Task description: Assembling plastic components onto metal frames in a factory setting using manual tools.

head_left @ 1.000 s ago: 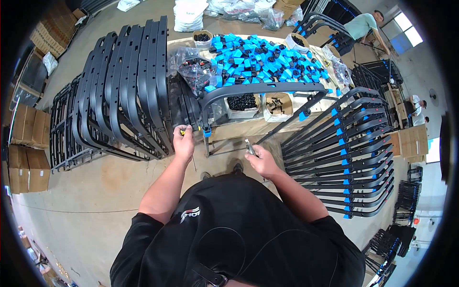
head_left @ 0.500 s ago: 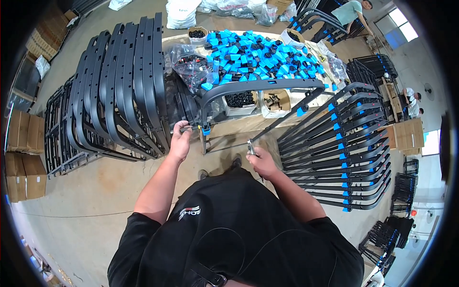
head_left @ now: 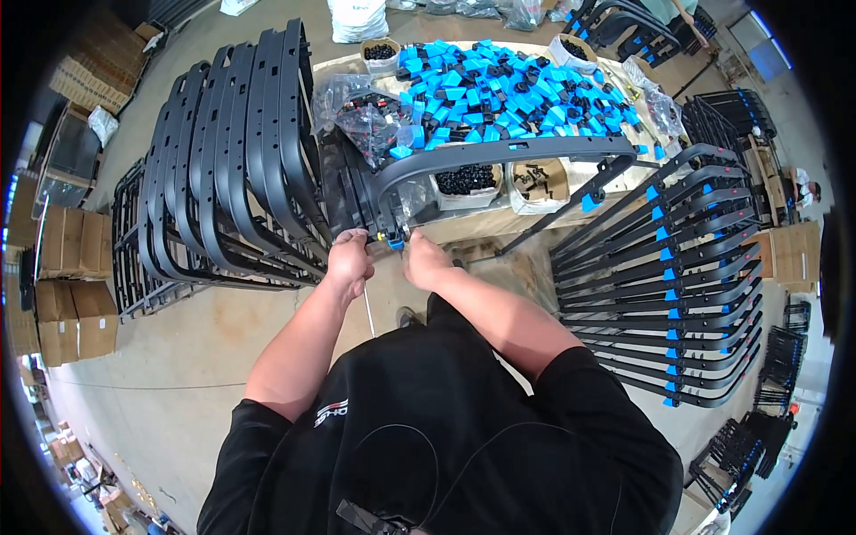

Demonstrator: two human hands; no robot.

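The black frame [head_left: 508, 149] runs left to right. By its left end, left hand [head_left: 349, 259] and right hand [head_left: 426, 259] curl their fingers in; what they hold is hidden.

Brown cardboard boxes [head_left: 73, 245] stand stacked at the far left on the beige-grey concrete floor [head_left: 196, 428], which a thin dark line crosses. Beyond them is a small white plastic bag [head_left: 102, 127]. A bulging white sack [head_left: 358, 20] stands at the top, with translucent plastic bags [head_left: 522, 13] to its right. Near the right edge sits a brown cardboard carton [head_left: 795, 259].
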